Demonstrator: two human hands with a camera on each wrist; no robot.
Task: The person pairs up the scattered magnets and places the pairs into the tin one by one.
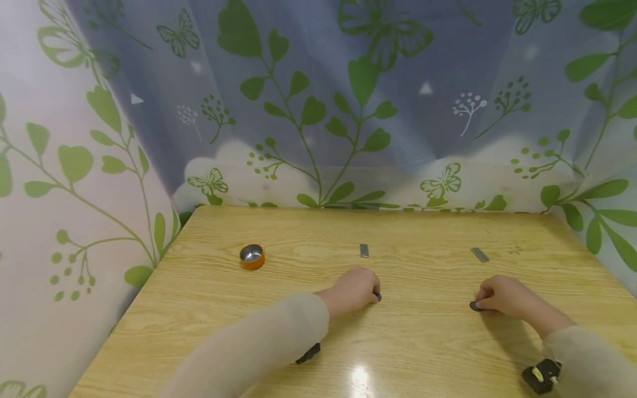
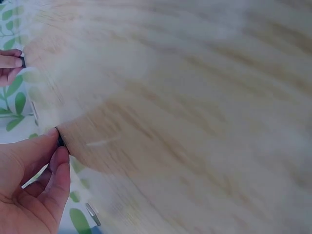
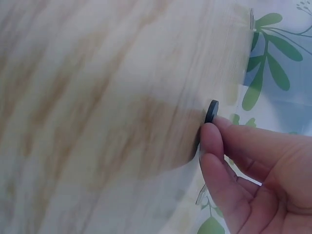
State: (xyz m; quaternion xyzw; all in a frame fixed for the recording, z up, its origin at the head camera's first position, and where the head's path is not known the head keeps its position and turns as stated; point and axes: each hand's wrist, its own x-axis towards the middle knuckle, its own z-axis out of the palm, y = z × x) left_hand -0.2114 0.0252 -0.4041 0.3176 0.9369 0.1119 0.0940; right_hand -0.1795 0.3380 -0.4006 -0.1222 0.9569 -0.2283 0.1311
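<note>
Now we see both hands low on the table [image 1: 428,342], well apart, each pinching a small dark disc at its fingertips. Our left hand [image 1: 352,291] holds the left disc [image 1: 379,297] between thumb and forefinger near the middle of the table; from the left wrist that disc [image 2: 60,139] shows as a thin dark edge at the fingertips [image 2: 57,158], close against the wood. Our right hand [image 1: 500,297] grips the right disc [image 1: 475,305] the same way, off to the right; from the right wrist that disc [image 3: 211,111] stands on edge, touching the tabletop, above a fingertip [image 3: 210,134]. Beyond the hands lie two grey strips, one [image 1: 364,250] past the left hand, the other [image 1: 480,255] past the right. A tin [image 1: 251,256] with an orange rim sits farther left.
</note>
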